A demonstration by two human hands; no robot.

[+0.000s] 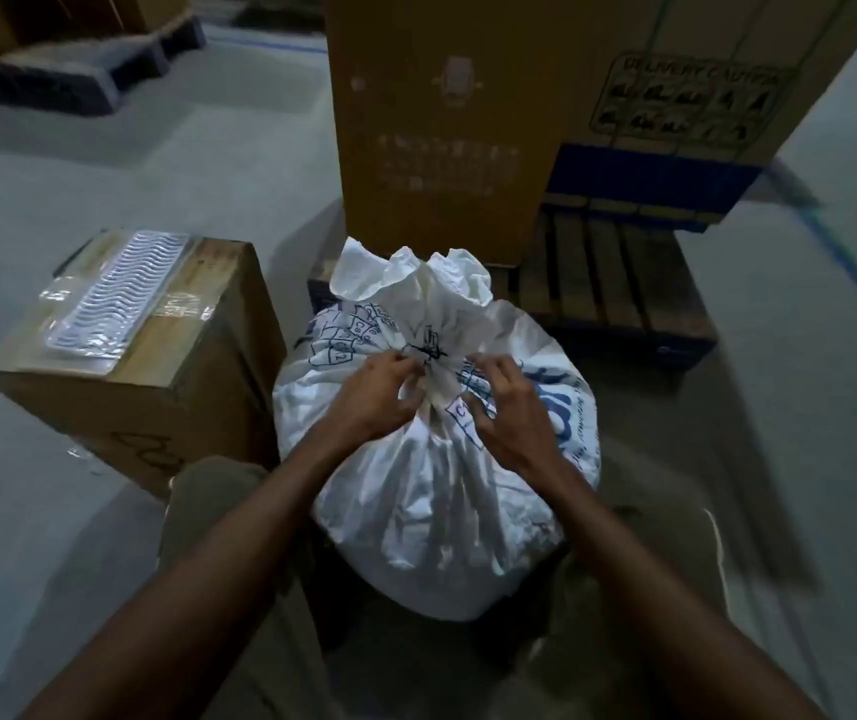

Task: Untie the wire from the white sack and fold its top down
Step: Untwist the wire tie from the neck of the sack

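Observation:
A full white sack (pixel 431 491) with blue print stands on the floor in front of me. Its top is gathered into a neck, with the loose mouth flaring above. A thin dark wire (pixel 425 351) is twisted round that neck. My left hand (pixel 379 392) sits on the left of the neck, its fingertips pinching at the wire's near end. On the right of the neck, my right hand (pixel 506 402) has its fingers curled against the bunched fabric just below the wire.
A brown carton (pixel 156 402) with a clear plastic tray (pixel 119 293) on top stands left of the sack. Behind the sack, a tall cardboard box (pixel 442 127) rests on a wooden pallet (pixel 597 283). Grey concrete floor (pixel 182 163) lies around.

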